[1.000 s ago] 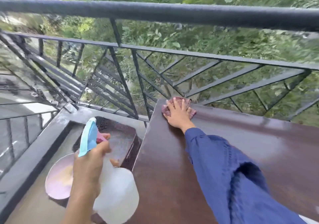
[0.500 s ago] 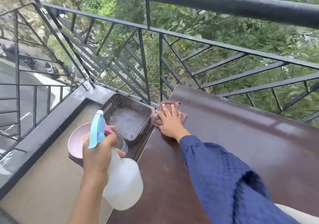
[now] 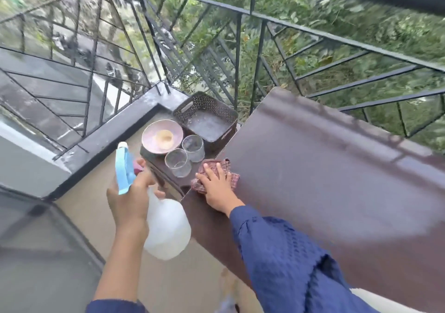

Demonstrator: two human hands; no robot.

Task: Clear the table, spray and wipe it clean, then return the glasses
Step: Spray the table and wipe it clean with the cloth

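The dark brown table [image 3: 325, 168] fills the right half of the head view. My right hand [image 3: 216, 187] presses flat on a reddish checked cloth [image 3: 212, 169] at the table's left edge. My left hand [image 3: 131, 204] grips a white spray bottle [image 3: 166, 228] with a blue nozzle [image 3: 124, 168], held in the air left of the table. Two clear glasses [image 3: 178, 162] [image 3: 193, 147] stand on a low dark stool [image 3: 159, 165] beside the table.
A pink bowl [image 3: 161, 136] and a dark perforated basket [image 3: 207, 120] share the stool with the glasses. A black metal railing [image 3: 240, 55] runs behind the table and around the balcony corner. A dark ledge [image 3: 108, 139] borders the beige floor [image 3: 96, 216].
My right hand has drawn the cloth toward me along the table's left edge. The view tilted down and left, bringing both glasses and the bowl fully into sight.
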